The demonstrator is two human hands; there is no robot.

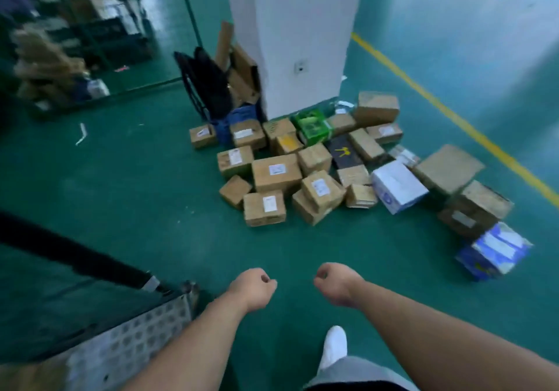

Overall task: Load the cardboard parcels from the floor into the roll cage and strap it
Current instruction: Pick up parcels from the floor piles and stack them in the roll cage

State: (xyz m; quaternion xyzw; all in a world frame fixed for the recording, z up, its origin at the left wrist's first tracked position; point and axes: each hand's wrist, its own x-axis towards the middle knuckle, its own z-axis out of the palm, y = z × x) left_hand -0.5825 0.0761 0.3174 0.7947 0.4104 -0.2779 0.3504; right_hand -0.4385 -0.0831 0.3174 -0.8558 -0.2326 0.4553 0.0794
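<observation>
1. Head view, hands: left hand & right hand are both out in front, side by side w/ a gap between. Fingers on each are curled into fists, holding nothing.
2. Task's thing: parcels are heaped on the green floor straight ahead of my fingers, well apart from them, at the foot of a white pillar.
3. Key relation: closest is a labelled parcel, dead ahead of the left fingers, lying flat w/ its long axis across me, left to right. A tilted parcel sits just right of it, ahead of the right fingers. I'd say the left hand is a bit nearer the flat one; needs a step fwd + a bend first.
4. Roll cage: down-left of the left fingers, close by. A perforated metal panel & dark mesh show.
5. Blue box: off to the right of the right fingers, apart from the main heap.
6. Hidden/unclear: fingertips are tucked under. The cage is cut off by the frame edge, so fill level unknown. Black band over it could be strap or rail, can't tell. Far-left bkgd is blurred. The pillar may hide more parcels.
</observation>
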